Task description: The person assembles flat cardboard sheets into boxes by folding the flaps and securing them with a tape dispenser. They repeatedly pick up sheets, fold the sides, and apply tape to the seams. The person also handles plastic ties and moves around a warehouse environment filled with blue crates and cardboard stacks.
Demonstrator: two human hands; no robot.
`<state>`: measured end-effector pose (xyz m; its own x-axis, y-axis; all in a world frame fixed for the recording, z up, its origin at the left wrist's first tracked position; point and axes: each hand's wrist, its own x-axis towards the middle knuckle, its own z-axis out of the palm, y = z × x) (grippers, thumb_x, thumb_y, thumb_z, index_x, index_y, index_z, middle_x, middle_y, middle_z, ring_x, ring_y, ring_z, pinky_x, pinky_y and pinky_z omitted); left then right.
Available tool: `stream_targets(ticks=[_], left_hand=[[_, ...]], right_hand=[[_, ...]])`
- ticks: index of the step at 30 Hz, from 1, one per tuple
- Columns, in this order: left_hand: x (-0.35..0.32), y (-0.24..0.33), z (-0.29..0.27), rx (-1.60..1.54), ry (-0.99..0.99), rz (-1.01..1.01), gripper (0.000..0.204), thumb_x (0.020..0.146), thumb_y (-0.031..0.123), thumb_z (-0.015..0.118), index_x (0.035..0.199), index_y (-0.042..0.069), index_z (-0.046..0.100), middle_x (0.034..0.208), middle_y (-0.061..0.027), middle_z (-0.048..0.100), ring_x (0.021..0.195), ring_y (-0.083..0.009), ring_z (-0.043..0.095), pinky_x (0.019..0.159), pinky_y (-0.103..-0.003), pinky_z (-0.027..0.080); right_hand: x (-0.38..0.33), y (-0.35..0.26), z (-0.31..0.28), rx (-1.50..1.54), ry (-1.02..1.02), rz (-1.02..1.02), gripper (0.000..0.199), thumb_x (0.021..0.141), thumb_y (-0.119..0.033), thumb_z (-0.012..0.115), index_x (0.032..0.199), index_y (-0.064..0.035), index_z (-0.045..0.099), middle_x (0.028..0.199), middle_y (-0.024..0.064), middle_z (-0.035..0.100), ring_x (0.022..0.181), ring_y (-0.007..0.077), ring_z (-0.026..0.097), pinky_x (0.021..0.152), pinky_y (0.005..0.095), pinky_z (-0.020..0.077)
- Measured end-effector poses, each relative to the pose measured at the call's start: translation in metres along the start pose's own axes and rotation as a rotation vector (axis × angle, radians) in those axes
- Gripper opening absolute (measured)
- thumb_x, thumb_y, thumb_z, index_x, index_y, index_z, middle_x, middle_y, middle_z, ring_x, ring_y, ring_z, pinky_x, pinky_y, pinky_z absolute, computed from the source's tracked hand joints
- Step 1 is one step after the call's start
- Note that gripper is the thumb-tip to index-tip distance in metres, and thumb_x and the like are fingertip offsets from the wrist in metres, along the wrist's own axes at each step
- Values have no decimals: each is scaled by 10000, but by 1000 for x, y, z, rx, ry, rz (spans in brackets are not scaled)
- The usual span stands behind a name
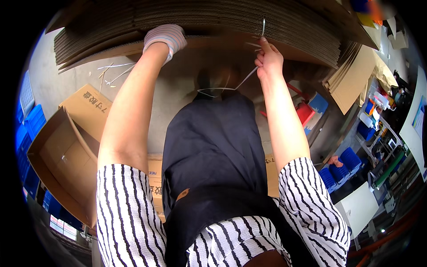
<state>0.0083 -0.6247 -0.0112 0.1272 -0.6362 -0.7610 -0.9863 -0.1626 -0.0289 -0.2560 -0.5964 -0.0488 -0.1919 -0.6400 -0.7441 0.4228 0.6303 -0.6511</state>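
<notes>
A thick stack of flat cardboard sheets (204, 18) stretches across the far side. My right hand (270, 58), bare, pinches a thin white plastic strap (263, 26) against the stack's near edge. From that hand a loose length of strap (249, 76) hangs down and loops above the black apron. My left hand (165, 39) wears a white knit glove with thin coloured stripes. It lies curled against the lower edge of the stack towards the left, its fingertips hidden; what they grip does not show.
Scraps of white strap (116, 73) lie on the grey floor at the left. Nearby stands an open cardboard box (66, 155), with blue crates (33, 118) beyond it. A red and blue stool (307, 111) is right of my right forearm. More cardboard sheets (353, 78) lean at the far right.
</notes>
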Motion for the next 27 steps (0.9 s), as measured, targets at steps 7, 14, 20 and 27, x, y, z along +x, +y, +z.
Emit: stream_targets(ticks=[7, 14, 20, 27], left_hand=[[-2, 1, -1, 20, 10, 16, 341, 780, 206, 548, 1093, 164, 675, 1095, -116, 656, 1009, -321, 616, 870, -411, 500], [-1, 1, 0, 19, 5, 31, 335, 779, 235, 562, 1084, 158, 677, 1082, -117, 660, 993, -318, 620, 863, -407, 503], [4, -1, 3, 24, 4, 14, 370, 787, 257, 571, 1137, 183, 661, 1102, -114, 656, 1017, -304, 618, 885, -402, 496], [0, 2, -4, 22, -25, -12, 357, 780, 244, 576, 1115, 162, 668, 1099, -111, 657, 1025, -308, 614, 883, -406, 496]], right_hand=[[15, 1, -12, -9, -64, 14, 125, 850, -105, 673, 784, -51, 581, 596, -31, 413, 415, 42, 292, 376, 211, 187], [22, -1, -10, 63, -103, 206, 82, 847, -106, 568, 798, -45, 541, 582, -21, 369, 417, 64, 268, 385, 234, 189], [18, 1, -5, -104, -160, 169, 145, 847, -132, 482, 727, -51, 494, 550, -11, 328, 379, 80, 246, 376, 254, 182], [6, -8, -5, 107, -190, 368, 252, 853, -173, 463, 617, -103, 412, 482, -30, 265, 363, 95, 219, 367, 257, 182]])
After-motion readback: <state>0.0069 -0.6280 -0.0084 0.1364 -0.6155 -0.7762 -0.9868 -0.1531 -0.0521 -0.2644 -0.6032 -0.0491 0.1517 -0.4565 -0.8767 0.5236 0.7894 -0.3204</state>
